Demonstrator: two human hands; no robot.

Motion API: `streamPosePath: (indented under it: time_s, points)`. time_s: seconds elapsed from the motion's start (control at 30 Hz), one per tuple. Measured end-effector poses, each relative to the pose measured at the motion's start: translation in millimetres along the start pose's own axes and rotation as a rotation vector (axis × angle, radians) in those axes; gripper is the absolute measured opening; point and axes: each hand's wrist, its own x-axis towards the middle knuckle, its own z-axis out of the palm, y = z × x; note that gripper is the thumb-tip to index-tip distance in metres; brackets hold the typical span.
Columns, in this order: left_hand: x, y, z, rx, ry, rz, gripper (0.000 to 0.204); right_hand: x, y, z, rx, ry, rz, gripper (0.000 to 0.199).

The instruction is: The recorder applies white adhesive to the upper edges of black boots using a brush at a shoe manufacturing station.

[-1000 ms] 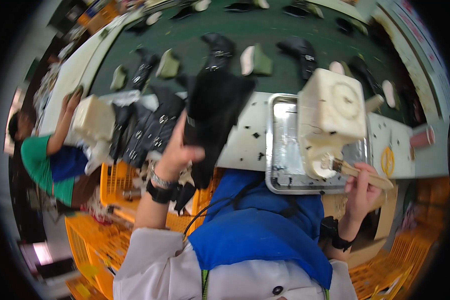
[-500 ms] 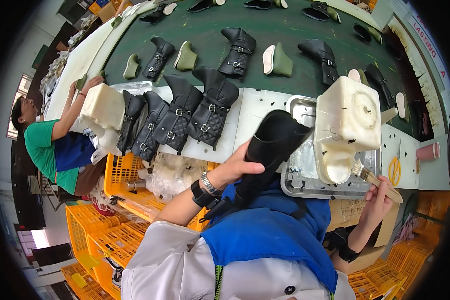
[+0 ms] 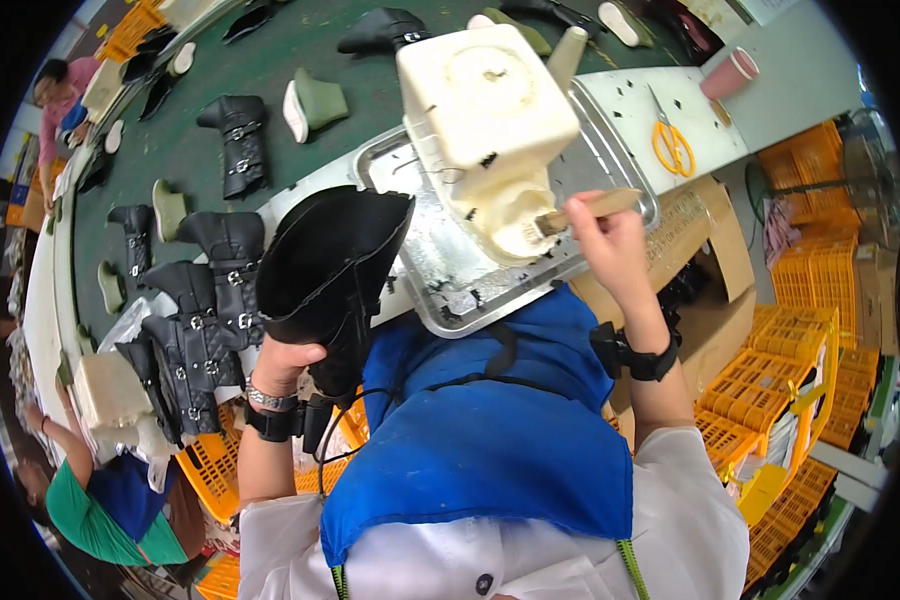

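Observation:
My left hand (image 3: 286, 366) is wrapped round a black boot upper (image 3: 320, 255), its wide open top tilted up toward me. In my right hand (image 3: 613, 245) I grip a brush (image 3: 615, 203) by its wooden handle. Its bristles are down in the open mouth of a white plastic glue container (image 3: 490, 105), where pale glue coats the rim. Part of the bristles is hidden there. The container sits on a metal tray (image 3: 448, 318) spotted with black scraps, at the table's near edge.
Several black buckled boot uppers (image 3: 210, 325) lie left of my left hand. Across the green belt (image 3: 300, 170) are more uppers and green wedge soles (image 3: 320, 103). Orange-handled scissors (image 3: 673, 148) and a pink cup (image 3: 730, 76) lie right. A co-worker in green (image 3: 110, 510) is at left.
The view has swung to the right. The brush has gone from beside the container into its mouth. The boot upper stays in my left hand, its opening now turned more toward me.

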Motion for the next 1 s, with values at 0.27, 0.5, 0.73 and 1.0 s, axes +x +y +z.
streamPosePath:
  time_s: [0.27, 0.5, 0.73, 1.0]
  points:
    - [19, 31, 41, 0.33, -0.29, -0.074, 0.096, -10, 19, -14, -0.423, -0.161, -0.229, 0.014]
    - [2, 25, 37, -0.135, -0.262, -0.026, 0.097, -2, 25, -17, -0.169, -0.295, 0.039, 0.017]
    - [5, 29, 28, -0.128, -0.201, 0.091, 0.097, 3, 25, -22, -0.185, -0.242, 0.088, 0.019]
    - [13, 35, 29, -0.132, -0.35, -0.041, 0.093, 10, 24, -37, -0.133, -0.201, 0.168, 0.019]
